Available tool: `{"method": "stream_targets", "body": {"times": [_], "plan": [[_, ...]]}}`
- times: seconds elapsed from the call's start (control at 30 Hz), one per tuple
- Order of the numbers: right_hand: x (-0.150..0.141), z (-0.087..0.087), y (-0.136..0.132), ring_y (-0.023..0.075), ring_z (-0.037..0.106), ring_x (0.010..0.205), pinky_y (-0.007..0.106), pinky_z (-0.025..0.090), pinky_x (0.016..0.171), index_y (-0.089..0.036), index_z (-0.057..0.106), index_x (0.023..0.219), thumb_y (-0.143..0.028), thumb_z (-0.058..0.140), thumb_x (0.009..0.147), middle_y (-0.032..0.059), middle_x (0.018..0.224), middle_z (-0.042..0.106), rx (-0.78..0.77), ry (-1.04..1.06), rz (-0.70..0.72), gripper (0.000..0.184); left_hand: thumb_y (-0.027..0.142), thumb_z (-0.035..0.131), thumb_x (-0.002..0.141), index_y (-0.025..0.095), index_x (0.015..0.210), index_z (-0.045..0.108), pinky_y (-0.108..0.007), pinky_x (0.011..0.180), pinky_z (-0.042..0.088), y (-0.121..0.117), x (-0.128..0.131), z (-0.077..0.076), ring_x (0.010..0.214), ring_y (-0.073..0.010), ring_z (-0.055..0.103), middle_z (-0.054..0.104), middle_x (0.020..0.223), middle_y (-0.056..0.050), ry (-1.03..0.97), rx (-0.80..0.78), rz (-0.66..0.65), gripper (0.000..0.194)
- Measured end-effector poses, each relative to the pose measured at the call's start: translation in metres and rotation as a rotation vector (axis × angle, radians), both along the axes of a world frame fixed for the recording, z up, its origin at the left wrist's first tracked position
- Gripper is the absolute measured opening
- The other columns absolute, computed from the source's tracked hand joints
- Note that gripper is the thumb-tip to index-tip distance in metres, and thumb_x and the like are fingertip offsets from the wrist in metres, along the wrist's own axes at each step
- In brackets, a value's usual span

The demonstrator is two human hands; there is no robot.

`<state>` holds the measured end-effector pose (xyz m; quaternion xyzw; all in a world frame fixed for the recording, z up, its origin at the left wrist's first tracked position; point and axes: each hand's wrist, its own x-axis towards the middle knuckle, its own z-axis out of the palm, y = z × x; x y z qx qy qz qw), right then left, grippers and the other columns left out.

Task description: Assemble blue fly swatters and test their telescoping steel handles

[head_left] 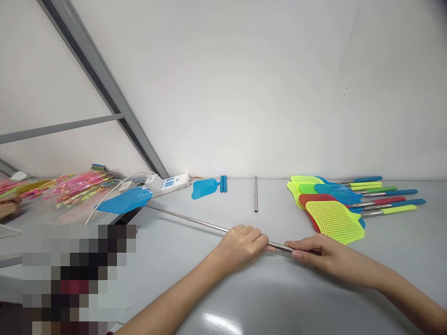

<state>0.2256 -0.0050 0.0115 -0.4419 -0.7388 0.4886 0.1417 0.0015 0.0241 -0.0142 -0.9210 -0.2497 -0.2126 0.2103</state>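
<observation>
Smooth grey worktop [209, 298] against a plain white wall [244, 93], left hand [242, 244] closed in a fist round a thin silvery metal rod, right hand [323, 256] pinching its near end [284, 248], perforated blue plastic swatter head [125, 201] at its far end, slim metal tube [256, 195] beyond, overlapping multicoloured mesh swatters [335, 221] to the right.

No readable text, labels, brands or numbers.
</observation>
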Motion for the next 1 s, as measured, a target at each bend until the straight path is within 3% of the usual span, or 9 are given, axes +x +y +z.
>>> {"method": "stream_targets", "body": {"times": [0.23,0.33,0.43,0.53,0.8,1.0], "plan": [[-0.003,0.002,0.001,0.0221,0.052,0.081,0.028,0.041,0.069,-0.022,0.064,0.105,-0.053,0.038,0.082,0.0042,0.093,0.064,-0.068,0.073,0.056,0.046,0.040,0.037,0.088,0.017,0.059,0.045,-0.025,0.045,0.026,0.000,-0.003,-0.002,0.046,-0.0086,0.045,0.046,0.050,0.003,-0.025,-0.002,0.010,0.038],[-0.003,-0.001,0.003,0.0139,0.044,0.062,0.023,0.034,0.055,-0.022,0.064,0.103,-0.052,0.038,0.083,0.0014,0.076,0.059,-0.082,0.100,0.078,0.045,0.044,0.039,0.086,0.017,0.057,0.045,-0.024,0.043,0.023,-0.001,-0.004,-0.001,0.044,-0.0082,0.044,0.046,0.048,0.004,-0.053,-0.049,0.041,0.040],[-0.002,-0.005,0.003,0.0087,0.026,0.051,0.021,0.021,0.046,-0.020,0.066,0.096,-0.052,0.039,0.084,-0.0047,0.054,0.036,-0.099,0.098,0.082,0.043,0.046,0.041,0.085,0.017,0.056,0.045,-0.024,0.043,0.022,-0.001,-0.004,-0.001,0.043,-0.0080,0.043,0.046,0.047,0.004,-0.069,-0.076,0.056,0.042],[-0.001,-0.007,0.003,0.0084,0.020,0.050,0.022,0.016,0.045,-0.019,0.065,0.096,-0.052,0.038,0.084,-0.0061,0.053,0.021,-0.122,0.088,0.088,0.044,0.048,0.042,0.083,0.017,0.055,0.046,-0.024,0.043,0.023,-0.002,-0.004,-0.003,0.042,-0.0079,0.043,0.047,0.046,0.004,-0.081,-0.087,0.061,0.042],[0.001,-0.011,0.005,0.0075,0.023,0.048,0.021,0.016,0.043,-0.019,0.055,0.116,-0.050,0.040,0.085,-0.0067,0.053,0.025,-0.221,0.146,0.122,0.046,0.055,0.047,0.077,0.017,0.048,0.046,-0.024,0.043,0.022,-0.004,-0.003,-0.004,0.039,-0.0089,0.043,0.047,0.041,0.003,-0.149,-0.035,0.134,0.048],[0.002,-0.011,0.006,0.0058,0.023,0.045,0.020,0.018,0.041,-0.016,0.058,0.111,-0.046,0.046,0.084,-0.0071,0.053,0.028,-0.347,0.256,0.130,0.042,0.059,0.051,0.072,0.017,0.045,0.043,-0.025,0.043,0.021,-0.003,-0.003,-0.006,0.039,-0.0093,0.043,0.046,0.039,0.003,-0.182,0.030,0.140,0.051]]}}
